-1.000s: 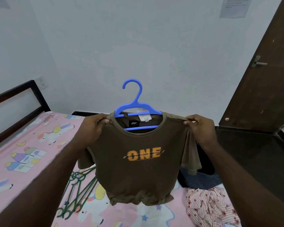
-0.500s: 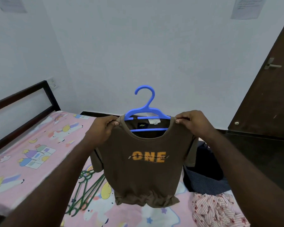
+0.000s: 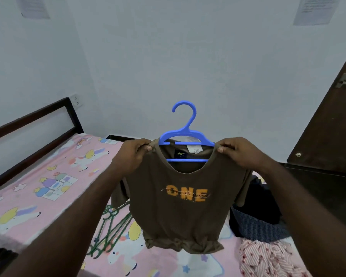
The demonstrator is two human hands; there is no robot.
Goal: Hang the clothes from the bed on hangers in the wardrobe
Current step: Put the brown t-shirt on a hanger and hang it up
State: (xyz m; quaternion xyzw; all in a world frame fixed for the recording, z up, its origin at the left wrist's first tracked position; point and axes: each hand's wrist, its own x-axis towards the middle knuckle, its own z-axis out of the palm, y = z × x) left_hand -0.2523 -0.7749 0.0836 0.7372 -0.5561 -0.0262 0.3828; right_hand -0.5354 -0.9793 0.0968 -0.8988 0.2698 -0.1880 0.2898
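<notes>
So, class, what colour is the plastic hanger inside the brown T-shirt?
Blue plastic hanger; best in head view.

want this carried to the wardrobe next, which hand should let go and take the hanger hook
Right, marginally. The left hand and right hand each pinch a shoulder of the brown t-shirt, but the hook stem of the blue hanger rises on the right hand's side; its open end faces left.

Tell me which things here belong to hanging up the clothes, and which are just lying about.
Part of the job: brown T-shirt on the blue hanger, held at its shoulders by the left hand and right hand; green hangers, dark clothes and striped garment on the bed.
Just lying about: socket, door, papers on the wall.
</notes>
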